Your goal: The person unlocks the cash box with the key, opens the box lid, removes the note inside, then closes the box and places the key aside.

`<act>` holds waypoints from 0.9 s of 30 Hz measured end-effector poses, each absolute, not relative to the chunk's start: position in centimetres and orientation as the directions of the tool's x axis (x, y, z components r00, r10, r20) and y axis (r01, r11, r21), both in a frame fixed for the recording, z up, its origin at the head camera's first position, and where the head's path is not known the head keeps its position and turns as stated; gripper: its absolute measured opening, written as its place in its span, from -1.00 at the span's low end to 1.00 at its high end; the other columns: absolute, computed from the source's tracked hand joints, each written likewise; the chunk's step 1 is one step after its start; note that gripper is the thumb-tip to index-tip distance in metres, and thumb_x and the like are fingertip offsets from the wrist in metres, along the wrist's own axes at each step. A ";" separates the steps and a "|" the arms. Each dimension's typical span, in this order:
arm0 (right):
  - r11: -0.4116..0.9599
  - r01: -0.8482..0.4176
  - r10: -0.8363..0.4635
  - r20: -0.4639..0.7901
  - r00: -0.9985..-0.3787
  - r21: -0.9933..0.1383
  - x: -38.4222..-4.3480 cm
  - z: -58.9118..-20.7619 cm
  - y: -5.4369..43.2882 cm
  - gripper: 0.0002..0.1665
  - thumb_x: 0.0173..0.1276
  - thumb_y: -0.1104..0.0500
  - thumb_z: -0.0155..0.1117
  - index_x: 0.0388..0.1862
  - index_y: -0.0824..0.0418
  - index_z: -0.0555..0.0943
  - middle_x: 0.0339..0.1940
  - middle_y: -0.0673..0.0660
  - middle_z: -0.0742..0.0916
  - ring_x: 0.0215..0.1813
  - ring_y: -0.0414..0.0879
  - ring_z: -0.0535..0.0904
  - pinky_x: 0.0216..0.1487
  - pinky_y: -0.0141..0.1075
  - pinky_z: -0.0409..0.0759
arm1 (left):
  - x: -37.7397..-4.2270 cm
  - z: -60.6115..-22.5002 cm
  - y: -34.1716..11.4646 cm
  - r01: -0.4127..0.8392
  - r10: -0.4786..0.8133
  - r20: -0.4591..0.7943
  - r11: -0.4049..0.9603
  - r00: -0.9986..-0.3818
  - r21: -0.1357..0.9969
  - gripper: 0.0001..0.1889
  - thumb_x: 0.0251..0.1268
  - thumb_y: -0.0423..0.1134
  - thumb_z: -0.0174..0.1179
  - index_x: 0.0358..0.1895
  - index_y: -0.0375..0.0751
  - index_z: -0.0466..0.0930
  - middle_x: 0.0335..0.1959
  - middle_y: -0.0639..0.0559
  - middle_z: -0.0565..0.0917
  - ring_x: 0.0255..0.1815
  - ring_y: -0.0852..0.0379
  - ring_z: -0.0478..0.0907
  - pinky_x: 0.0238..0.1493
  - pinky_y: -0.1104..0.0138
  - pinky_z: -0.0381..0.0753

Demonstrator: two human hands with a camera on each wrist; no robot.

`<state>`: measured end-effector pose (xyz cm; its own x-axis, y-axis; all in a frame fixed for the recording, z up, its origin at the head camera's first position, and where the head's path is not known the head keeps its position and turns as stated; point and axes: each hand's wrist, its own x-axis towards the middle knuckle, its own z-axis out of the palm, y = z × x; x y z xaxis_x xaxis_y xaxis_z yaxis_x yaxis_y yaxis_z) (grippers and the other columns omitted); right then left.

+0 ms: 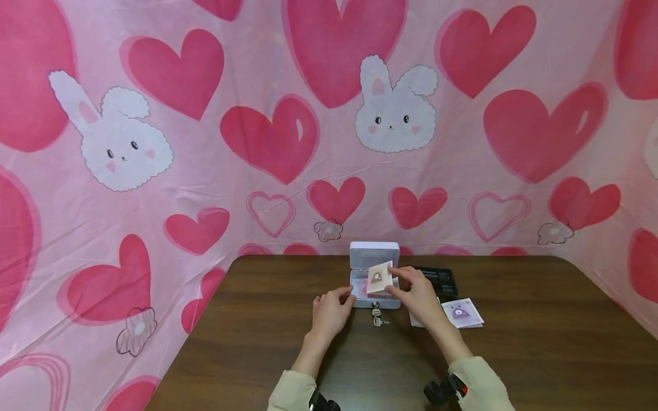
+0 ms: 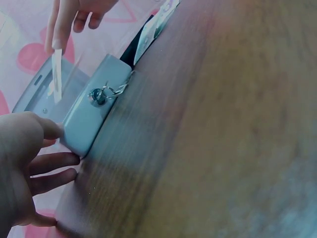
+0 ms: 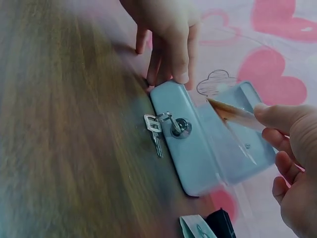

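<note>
A small pale metal lock box (image 1: 361, 303) stands with its lid (image 1: 374, 246) raised and keys (image 1: 377, 315) hanging from its front lock. My left hand (image 1: 331, 313) holds the box at its left front corner, thumb at the rim and fingers against the side. Over the box's opening, my right hand (image 1: 415, 292) pinches the right edge of a small cream card (image 1: 379, 277) with a brown figure printed on it. Seen edge-on in the left wrist view, the card (image 2: 57, 74) is tilted above the interior. Something pink and clear plastic show inside, partly hidden behind the card.
Right of the box lie a black tray (image 1: 443, 281) and a white card with a purple figure (image 1: 462, 313), more white paper beside it under my right wrist. The brown wooden table (image 1: 247, 331) meets a pink heart-patterned cloth (image 1: 288, 228) behind the box.
</note>
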<state>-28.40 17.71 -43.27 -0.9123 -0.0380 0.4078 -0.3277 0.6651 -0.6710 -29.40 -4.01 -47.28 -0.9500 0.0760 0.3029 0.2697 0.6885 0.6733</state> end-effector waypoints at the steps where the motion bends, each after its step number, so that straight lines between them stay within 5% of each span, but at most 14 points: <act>1: 0.672 -0.330 -0.038 0.414 -0.910 -0.663 -28.2 -43.2 17.8 -0.42 0.19 0.11 0.51 0.21 0.16 0.65 0.05 0.15 0.70 -0.11 0.04 0.50 -0.14 -0.24 0.51 | -29.4 -47.3 -4.0 0.272 0.076 0.306 0.689 -0.949 0.672 -0.69 0.36 -0.11 0.25 0.10 -0.07 0.72 -0.01 0.01 0.78 0.11 -0.05 0.68 0.36 -0.35 0.10; 27: 0.678 -0.380 -0.131 0.404 -0.905 -0.630 -23.7 -43.1 22.9 -0.52 0.15 0.11 0.53 0.08 0.15 0.71 -0.20 0.03 0.69 -0.33 -0.25 0.40 -0.42 -0.42 0.40 | -29.1 -47.1 -4.3 0.281 0.093 0.299 0.673 -0.950 0.684 -0.68 0.37 -0.10 0.24 0.12 -0.08 0.71 0.02 -0.01 0.77 0.14 -0.06 0.66 0.37 -0.36 0.08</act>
